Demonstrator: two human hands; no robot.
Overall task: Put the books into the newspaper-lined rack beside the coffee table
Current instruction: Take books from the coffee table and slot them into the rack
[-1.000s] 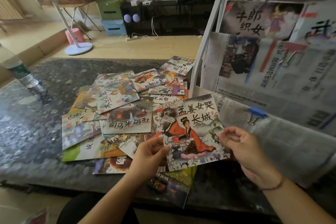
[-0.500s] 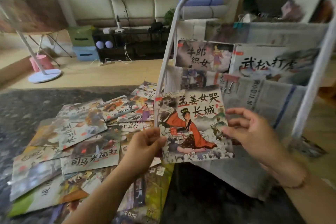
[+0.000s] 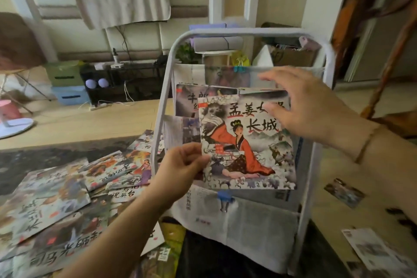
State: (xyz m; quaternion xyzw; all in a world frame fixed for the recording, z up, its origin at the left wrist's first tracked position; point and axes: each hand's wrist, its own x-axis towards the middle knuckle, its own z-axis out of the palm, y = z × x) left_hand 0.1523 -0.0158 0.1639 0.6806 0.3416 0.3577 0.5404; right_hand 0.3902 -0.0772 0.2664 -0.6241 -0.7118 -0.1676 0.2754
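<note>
Dark, mottled stone makes up the worktop (image 3: 56,153) at the left, and a loose spread of thin illustrated picture books (image 3: 67,198) lies fanned across it, overlapping one another and reaching to the near edge. Just right of that pile the left hand (image 3: 180,169) is raised, thumb and fingers pinching the lower left edge of a colourful paperback book with a woman in an orange robe on its cover (image 3: 246,144). That book is held upright in the air, in front of the white metal-tube rack lined with newspaper (image 3: 162,106), level with its middle tier. Behind its upper left corner another book with a grey cover (image 3: 187,101) already stands in a far pocket of the rack. A blue binder clip (image 3: 224,196) pins the newspaper below the held book. At the right, the right hand (image 3: 316,108) has its fingers spread and relaxed, with the thumb lying across the book's upper right corner; whether the fingers behind actually grasp it cannot be told.
</note>
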